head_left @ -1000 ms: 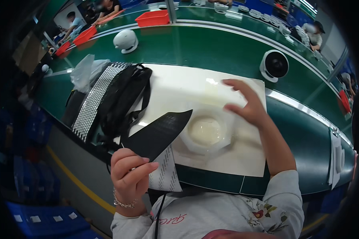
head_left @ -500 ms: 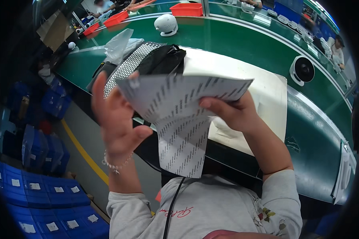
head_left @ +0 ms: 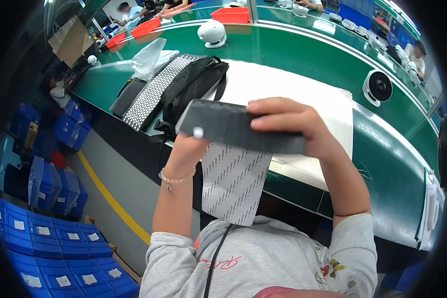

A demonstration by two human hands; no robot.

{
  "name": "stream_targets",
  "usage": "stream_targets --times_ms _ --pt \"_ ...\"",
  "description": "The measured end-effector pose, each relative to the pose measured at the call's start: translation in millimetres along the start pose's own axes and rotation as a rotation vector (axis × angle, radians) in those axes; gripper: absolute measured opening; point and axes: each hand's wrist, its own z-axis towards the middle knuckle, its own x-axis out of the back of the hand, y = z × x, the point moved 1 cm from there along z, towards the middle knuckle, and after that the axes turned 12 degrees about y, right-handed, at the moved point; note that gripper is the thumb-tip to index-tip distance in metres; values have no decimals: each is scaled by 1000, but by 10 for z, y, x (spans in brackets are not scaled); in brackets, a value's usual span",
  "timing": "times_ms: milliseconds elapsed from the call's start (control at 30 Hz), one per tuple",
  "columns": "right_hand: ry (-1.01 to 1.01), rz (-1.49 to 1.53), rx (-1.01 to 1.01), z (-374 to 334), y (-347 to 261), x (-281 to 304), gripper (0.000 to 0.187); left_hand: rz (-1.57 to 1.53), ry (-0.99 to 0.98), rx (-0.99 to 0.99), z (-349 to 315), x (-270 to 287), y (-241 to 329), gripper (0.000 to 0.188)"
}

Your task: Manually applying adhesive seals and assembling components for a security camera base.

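Note:
A flexible black mesh sheet (head_left: 226, 124) with white printed backing paper (head_left: 236, 184) is held up in front of me. Its dark side faces up, and the pale paper hangs below toward my shirt. At the sheet's left end my left hand (head_left: 187, 149) is closed on it, most of its fingers hidden behind. My right hand (head_left: 295, 124) grips the right part, fingers laid over the dark side and thumb out of sight. Beyond the left hand lie a black mesh bundle (head_left: 196, 82) and a strip with white dots (head_left: 159, 94).
A white board (head_left: 283, 84) lies on the green table (head_left: 397, 164). Clear plastic bags (head_left: 149, 59) rest at the back left. A round white device (head_left: 212, 34) and a black-faced one (head_left: 378, 87) stand farther off. Blue bins (head_left: 59, 238) fill the lower left; people sit across.
The sheet has been turned so its dark side shows above. My left hand, open and apart before, has moved right and closed on the sheet's left end.

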Motion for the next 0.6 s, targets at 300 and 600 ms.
stream_targets --times_ms 300,600 --pt "-146 -351 250 -129 186 -81 34 -320 -144 140 -15 53 -11 66" --pt "-59 -301 -214 -98 246 319 75 -28 112 92 -72 20 106 37"
